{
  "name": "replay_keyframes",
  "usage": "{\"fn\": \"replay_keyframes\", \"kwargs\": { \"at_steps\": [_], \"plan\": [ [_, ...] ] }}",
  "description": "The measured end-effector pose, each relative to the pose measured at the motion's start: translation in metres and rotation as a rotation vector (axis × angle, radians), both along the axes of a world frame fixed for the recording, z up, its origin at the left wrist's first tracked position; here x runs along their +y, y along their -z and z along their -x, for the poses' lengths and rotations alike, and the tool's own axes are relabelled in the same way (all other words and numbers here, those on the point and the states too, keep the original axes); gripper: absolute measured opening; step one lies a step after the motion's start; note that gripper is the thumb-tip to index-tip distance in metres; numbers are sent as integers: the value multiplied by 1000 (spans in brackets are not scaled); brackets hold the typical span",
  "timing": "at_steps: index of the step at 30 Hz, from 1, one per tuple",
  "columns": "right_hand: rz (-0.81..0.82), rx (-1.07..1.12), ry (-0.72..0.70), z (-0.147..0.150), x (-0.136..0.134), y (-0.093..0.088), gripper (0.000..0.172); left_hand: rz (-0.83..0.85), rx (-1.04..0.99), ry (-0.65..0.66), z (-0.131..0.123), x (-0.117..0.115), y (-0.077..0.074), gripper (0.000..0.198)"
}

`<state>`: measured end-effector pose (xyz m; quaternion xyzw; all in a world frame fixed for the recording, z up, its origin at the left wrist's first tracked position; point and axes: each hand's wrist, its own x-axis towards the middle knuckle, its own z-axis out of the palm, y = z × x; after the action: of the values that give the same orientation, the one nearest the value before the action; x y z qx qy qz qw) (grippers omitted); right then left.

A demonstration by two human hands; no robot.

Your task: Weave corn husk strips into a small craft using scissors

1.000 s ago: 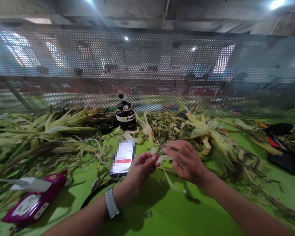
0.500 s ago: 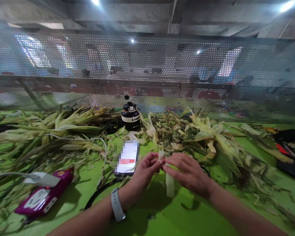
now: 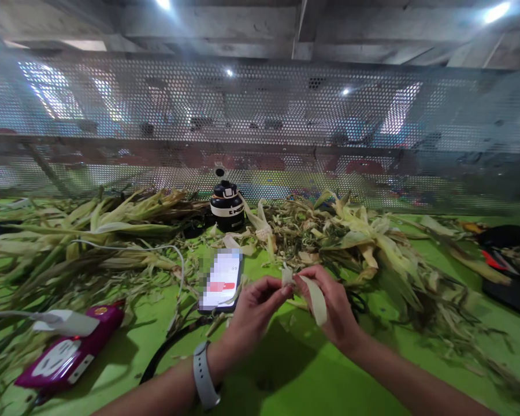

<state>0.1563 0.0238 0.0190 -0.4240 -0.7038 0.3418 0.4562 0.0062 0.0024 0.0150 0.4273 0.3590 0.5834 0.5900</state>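
My left hand (image 3: 257, 303) pinches a small pale piece of corn husk (image 3: 287, 276) between thumb and fingers, just above the green tabletop. Beside it, fingertips almost meeting, my right hand (image 3: 334, 306) is closed on a pale husk strip (image 3: 317, 301) that hangs down across its palm. Whether the two pale parts are one piece I cannot tell, as fingertips cover the join. Just left of my hands lies a phone (image 3: 222, 277) with its screen lit.
Heaps of corn husks lie at left (image 3: 112, 222) and right (image 3: 372, 231). A black bottle (image 3: 227, 211) stands at the back before a perforated metal screen (image 3: 268, 115). At front left is a purple power strip (image 3: 80, 341) with a white charger (image 3: 65, 322) and cable.
My right hand has turned, its palm side now more towards the left. The husk strip that hung between the hands now lies across the right hand's fingers. The view has shifted slightly.
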Motion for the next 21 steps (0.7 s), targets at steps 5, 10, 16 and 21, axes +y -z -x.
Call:
{"fn": "replay_keyframes", "kwargs": {
  "at_steps": [5,10,16,21],
  "plan": [
    [330,202,-75,6,0,-2,25,-57,16,57,1,1,3,24],
    [540,178,-46,7,5,-7,38,-59,114,92,5,4,14,27],
    [627,-43,-160,0,14,-6,44,-138,226,128,9,7,13,25],
    [347,-145,-285,-11,24,-11,36,-126,233,110,13,12,10,26]
  ]
}}
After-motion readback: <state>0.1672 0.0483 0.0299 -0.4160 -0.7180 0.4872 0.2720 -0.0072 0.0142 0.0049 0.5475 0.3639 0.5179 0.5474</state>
